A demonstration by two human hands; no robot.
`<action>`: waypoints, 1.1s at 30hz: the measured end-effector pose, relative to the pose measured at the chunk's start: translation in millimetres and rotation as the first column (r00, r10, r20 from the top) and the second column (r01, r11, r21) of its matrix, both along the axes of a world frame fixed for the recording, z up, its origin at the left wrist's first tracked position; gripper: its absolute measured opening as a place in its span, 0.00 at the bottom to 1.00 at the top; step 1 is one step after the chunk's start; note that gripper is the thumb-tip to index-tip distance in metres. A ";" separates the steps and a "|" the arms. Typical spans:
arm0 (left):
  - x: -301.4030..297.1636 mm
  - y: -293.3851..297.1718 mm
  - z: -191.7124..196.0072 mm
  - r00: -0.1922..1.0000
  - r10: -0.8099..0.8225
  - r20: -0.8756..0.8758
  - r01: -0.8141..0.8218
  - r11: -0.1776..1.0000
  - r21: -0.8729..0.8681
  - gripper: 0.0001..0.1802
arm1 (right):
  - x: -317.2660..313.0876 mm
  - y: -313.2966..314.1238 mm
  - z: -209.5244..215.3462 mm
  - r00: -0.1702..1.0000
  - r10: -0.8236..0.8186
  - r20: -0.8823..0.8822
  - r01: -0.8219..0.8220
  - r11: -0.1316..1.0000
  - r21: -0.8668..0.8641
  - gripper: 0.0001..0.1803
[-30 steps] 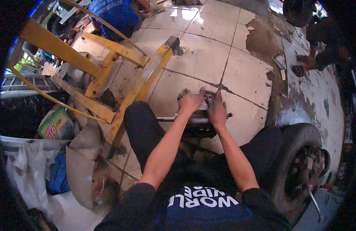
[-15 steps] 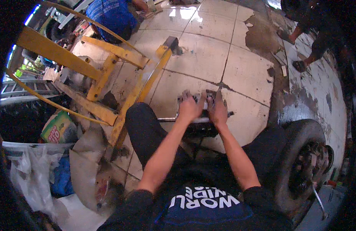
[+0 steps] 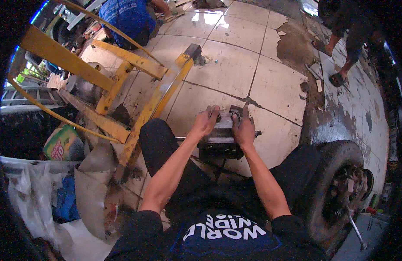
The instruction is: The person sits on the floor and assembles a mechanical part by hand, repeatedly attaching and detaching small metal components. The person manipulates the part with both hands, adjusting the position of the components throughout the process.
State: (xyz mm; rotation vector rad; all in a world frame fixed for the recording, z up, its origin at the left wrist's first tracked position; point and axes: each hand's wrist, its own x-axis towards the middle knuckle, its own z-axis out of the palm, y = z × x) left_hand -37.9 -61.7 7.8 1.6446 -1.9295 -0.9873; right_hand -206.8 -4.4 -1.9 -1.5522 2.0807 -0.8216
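A dark grey metal machine part (image 3: pixel 223 132) lies on the floor between my knees, its flat upper face showing between my hands. Over its left side, my left hand (image 3: pixel 204 123) has its fingers curled together at a small dark piece, mostly hidden by them. At the right side, my right hand (image 3: pixel 244 129) pinches a small dark metal piece (image 3: pixel 235 114) between thumb and fingers, with the index finger stretched forward. A bolt-like end sticks out beyond the right wrist. The underside of the machine part is black and in shadow.
A yellow metal stand (image 3: pixel 155 102) rises at the left. Behind it crouches a person in blue (image 3: pixel 127 19); another person's sandalled foot (image 3: pixel 338 78) is at the far right. A wheel (image 3: pixel 335 187) with a long-handled tool (image 3: pixel 357 230) stands right; a plastic-lined bin (image 3: pixel 35 163) stands left.
My left hand has drawn back and left, away from my right hand. More of the metal part's flat top now shows between them.
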 end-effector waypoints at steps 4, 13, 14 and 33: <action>-7.7 -10.2 12.0 0.999 -0.034 0.016 0.031 0.991 0.131 0.42 | 3.3 1.6 11.2 0.997 -0.019 0.073 0.013 0.997 0.075 0.38; -1.4 2.7 9.7 0.995 -0.092 0.033 0.090 0.995 0.046 0.36 | 3.4 1.8 -9.6 0.994 -0.020 -0.109 0.006 0.992 -0.125 0.34; -9.4 -8.3 25.6 0.993 -0.096 0.073 0.085 0.986 0.140 0.36 | 1.6 -0.2 -6.8 0.992 -0.027 -0.123 0.012 0.992 -0.128 0.34; -26.6 13.2 13.6 0.976 -0.081 0.200 0.041 0.980 0.197 0.58 | -1.7 4.8 0.3 0.995 0.074 -0.065 -0.069 0.994 0.084 0.39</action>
